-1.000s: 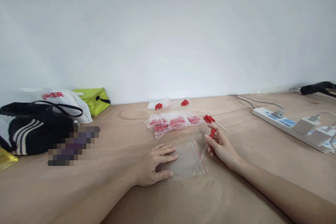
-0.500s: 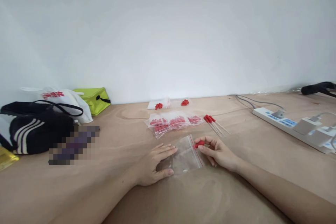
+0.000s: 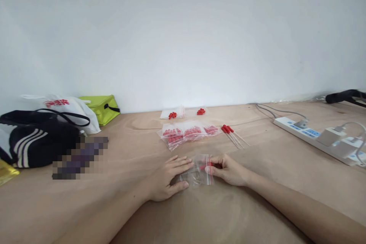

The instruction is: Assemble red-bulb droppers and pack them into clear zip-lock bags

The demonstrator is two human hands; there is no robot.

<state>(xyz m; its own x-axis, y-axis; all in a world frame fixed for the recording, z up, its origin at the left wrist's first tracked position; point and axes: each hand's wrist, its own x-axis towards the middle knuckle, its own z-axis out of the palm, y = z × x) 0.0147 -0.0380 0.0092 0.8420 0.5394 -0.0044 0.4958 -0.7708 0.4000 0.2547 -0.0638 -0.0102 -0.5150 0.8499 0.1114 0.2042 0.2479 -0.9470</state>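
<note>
A clear zip bag [image 3: 195, 179] lies on the table between my hands, its red-lined mouth facing right. My left hand [image 3: 170, 179] rests over the bag's left side, fingers and thumb spread. My right hand [image 3: 227, 169] is closed in a pinch on a small red piece [image 3: 203, 167] at the bag's mouth. The piece's left end shows through the clear plastic; the fingers hide the rest. Farther back, several zip bags filled with red pieces [image 3: 193, 132] overlap in a row. To their right lie a few thin pale sticks with red heads [image 3: 228, 129].
Near the wall, two small heaps of red pieces [image 3: 172, 115] lie on flat bags. A white power strip [image 3: 297, 127] with plugs and cables is at right. A black bag [image 3: 42, 141], a white plastic bag [image 3: 77, 110] and a lime-green bag [image 3: 100, 108] stand at left.
My right hand has moved left, bringing the red piece from the edge of the bag's mouth into it. The bag has flattened and shifted slightly left. My left hand has hardly moved.
</note>
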